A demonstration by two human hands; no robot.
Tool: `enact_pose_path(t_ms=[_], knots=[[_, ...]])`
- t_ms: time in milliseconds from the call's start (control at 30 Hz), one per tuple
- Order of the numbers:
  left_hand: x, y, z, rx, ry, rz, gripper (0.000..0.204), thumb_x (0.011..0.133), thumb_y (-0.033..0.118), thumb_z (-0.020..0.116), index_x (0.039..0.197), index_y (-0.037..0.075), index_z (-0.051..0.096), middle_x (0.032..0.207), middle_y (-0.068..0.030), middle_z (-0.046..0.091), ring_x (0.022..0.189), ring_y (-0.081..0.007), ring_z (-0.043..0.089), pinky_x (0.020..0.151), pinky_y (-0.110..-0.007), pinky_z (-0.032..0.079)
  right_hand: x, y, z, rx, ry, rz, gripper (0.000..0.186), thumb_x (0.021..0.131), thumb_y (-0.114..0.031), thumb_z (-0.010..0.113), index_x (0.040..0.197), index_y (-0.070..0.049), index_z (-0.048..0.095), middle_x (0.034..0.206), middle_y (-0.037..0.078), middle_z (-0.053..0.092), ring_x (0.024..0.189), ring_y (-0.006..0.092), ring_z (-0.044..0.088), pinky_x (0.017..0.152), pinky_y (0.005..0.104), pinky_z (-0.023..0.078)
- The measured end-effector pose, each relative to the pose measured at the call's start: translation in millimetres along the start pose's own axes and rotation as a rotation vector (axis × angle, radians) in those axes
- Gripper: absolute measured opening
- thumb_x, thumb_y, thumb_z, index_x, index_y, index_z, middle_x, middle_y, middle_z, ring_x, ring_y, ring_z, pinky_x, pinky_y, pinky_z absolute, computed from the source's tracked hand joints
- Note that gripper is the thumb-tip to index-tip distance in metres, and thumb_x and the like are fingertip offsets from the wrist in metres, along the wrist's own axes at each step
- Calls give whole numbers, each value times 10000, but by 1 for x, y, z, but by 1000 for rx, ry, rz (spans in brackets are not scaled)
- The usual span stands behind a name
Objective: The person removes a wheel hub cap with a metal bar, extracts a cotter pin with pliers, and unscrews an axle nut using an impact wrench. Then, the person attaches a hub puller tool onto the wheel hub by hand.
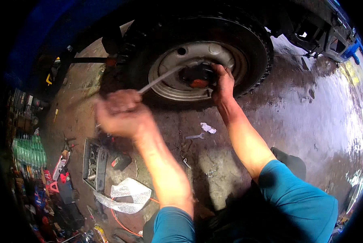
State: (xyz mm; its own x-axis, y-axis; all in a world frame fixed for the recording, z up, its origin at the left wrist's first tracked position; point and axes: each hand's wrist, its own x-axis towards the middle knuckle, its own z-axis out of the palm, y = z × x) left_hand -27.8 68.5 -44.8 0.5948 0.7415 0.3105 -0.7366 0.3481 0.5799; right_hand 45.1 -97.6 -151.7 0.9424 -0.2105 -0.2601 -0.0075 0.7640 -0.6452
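Note:
A wheel with a black tire (256, 52) and a grey steel rim (169, 60) stands in front of me under a dark blue vehicle. At its middle is a dark hub (203, 74) with an orange-red patch at the bottom. My left hand (122, 115), blurred by motion, is closed around the near end of a long metal bar (161, 80). The bar slants up to the hub, where the join is too dark to make out. My right hand (223, 85) curls around the hub's right side, its fingertips partly hidden.
Below the wheel, an open-end wrench (194, 136), crumpled white paper (208, 128) and a bent hex key (186, 163) lie on the stained floor. Left stand a grey toolbox (95, 178), a silvery sheet (126, 196), an orange cable (118, 220) and green bottles (29, 150).

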Motion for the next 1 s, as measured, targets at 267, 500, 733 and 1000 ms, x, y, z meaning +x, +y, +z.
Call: enact_pose_path(t_ms=[267, 500, 733, 1000], knots=[[46, -4, -17, -39, 160, -154, 448, 851, 306, 494, 499, 176, 248, 428, 13, 241, 363, -140, 241, 425, -306, 248, 25, 10, -32, -84, 2, 37, 229, 769, -227, 595, 970, -119, 578, 885, 9, 551, 923, 161, 497, 856, 450, 399], [65, -36, -54, -211, 265, -265, 438, 829, 293, 523, 514, 181, 239, 454, 33, 206, 387, -131, 173, 427, -305, 217, 14, 5, -47, -182, 60, 41, 218, 809, -206, 579, 950, -41, 583, 909, 84, 576, 841, 219, 519, 782, 383, 425], [81, -25, -18, -81, 111, -352, 406, 800, 280, 555, 546, 180, 254, 475, 31, 193, 399, -122, 188, 447, -300, 216, 8, -106, 16, -989, 256, -1887, 346, 870, -288, 578, 1070, -6, 557, 983, 118, 578, 875, 202, 527, 810, 336, 410], [79, -39, -50, -108, 193, -292, 376, 829, 276, 511, 545, 177, 285, 464, 43, 231, 369, -123, 222, 433, -306, 232, 58, -158, 0, -1212, 173, -1198, 556, 910, -479, 374, 984, 5, 636, 933, 254, 624, 907, 360, 596, 798, 419, 421]])
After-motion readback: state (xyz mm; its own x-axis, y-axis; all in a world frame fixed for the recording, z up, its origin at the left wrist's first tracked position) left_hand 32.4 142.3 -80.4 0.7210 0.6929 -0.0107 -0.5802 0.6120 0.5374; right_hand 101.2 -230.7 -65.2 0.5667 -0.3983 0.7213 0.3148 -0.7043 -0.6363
